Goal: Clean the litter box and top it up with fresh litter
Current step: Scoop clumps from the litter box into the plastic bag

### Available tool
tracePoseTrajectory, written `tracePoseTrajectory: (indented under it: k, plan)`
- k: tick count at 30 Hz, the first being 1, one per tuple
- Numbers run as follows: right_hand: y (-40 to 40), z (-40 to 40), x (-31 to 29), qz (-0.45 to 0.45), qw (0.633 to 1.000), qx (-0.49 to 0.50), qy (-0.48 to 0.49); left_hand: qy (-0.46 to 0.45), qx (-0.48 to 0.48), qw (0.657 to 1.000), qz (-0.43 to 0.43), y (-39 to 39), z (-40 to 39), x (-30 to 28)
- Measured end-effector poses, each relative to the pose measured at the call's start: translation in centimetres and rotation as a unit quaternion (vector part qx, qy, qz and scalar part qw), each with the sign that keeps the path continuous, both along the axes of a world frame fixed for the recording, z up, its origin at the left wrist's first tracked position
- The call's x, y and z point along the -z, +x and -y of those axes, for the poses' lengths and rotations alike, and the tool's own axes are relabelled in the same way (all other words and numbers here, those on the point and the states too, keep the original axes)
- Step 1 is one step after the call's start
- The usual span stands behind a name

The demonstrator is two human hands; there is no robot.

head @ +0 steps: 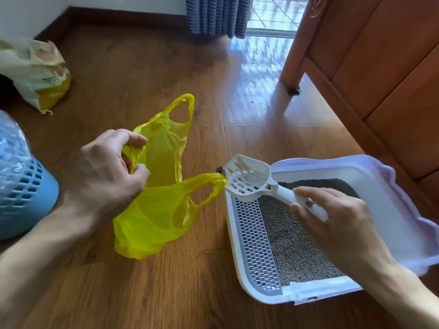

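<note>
A white litter box (240,255) with a pale purple rim sits on the wood floor at the right, holding grey litter (294,243) beside a grey grid step. My right hand (337,224) grips the handle of a white slotted scoop (247,176), whose head is raised over the box's far left corner with a dark clump (221,169) at its front lip. The scoop's edge touches one handle of a yellow plastic bag (154,210) that lies on the floor. My left hand (109,172) pinches the bag's rim and holds it up.
A cream and yellow litter sack (40,74) lies at the far left. A blue slotted basket (23,195) stands at the left edge. A wooden cabinet (370,62) with a leg rises behind the box. Grey curtains (216,15) hang at the back.
</note>
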State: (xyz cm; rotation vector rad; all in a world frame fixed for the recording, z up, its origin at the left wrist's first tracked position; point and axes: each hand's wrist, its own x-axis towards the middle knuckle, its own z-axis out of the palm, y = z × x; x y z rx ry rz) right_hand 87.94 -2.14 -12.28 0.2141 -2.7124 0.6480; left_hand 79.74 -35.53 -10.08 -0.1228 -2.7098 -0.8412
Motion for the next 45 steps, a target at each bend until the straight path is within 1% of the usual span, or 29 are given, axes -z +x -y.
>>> tracePoseTrajectory:
  k: [5, 10, 12, 14, 16, 18, 20, 22, 29, 33, 35, 40, 45]
  plan:
    - [-0.2, -0.3, -0.5, -0.011, 0.999, 0.015, -0.034, 0.007, 0.050, 0.998, 0.022, 0.9, -1.5, -0.1]
    - [-0.9, 0.6, -1.5, -0.027, 0.999, -0.007, -0.040, 0.011, 0.067, 0.997, 0.033, 1.8, -2.8, -0.1]
    - [-1.3, 1.3, -1.9, -0.038, 0.998, -0.037, -0.023, 0.011, 0.075, 0.997, 0.034, 2.0, -3.2, -0.2]
    - [-1.8, 2.1, -2.4, -0.042, 0.996, -0.076, 0.027, 0.010, 0.082, 0.996, 0.035, 2.1, -3.5, -0.2]
    - [-2.2, 2.3, -2.8, -0.039, 0.992, -0.102, 0.055, 0.010, 0.082, 0.996, 0.037, 2.1, -3.7, -0.2]
    - [-2.5, 2.1, -3.0, -0.043, 0.992, -0.108, 0.052, 0.015, 0.083, 0.996, 0.037, 2.1, -4.0, -0.2]
    - [-2.6, 1.6, -2.9, -0.037, 0.993, -0.107, 0.024, 0.016, 0.085, 0.996, 0.037, 2.0, -4.2, -0.2]
    - [-2.4, 1.2, -2.7, -0.035, 0.994, -0.100, 0.016, 0.016, 0.088, 0.995, 0.037, 1.9, -4.3, -0.1]
    - [-1.1, -0.3, -2.5, -0.027, 0.999, -0.040, -0.025, 0.014, 0.091, 0.995, 0.037, 1.7, -4.9, -0.1]
    - [0.0, -2.7, -2.6, -0.040, 0.998, 0.026, -0.028, 0.024, 0.082, 0.996, 0.035, 1.6, -5.4, 0.0]
    - [0.7, -4.2, -2.6, -0.032, 0.997, 0.064, -0.027, 0.025, 0.079, 0.996, 0.033, 1.6, -5.8, 0.0]
    - [2.5, -7.3, -2.2, 0.018, 0.990, 0.139, -0.033, 0.029, 0.065, 0.997, 0.033, 1.3, -7.2, 0.4]
    - [3.9, -10.2, -1.1, 0.104, 0.969, 0.223, 0.005, 0.044, 0.077, 0.996, 0.030, 0.9, -8.9, 1.0]
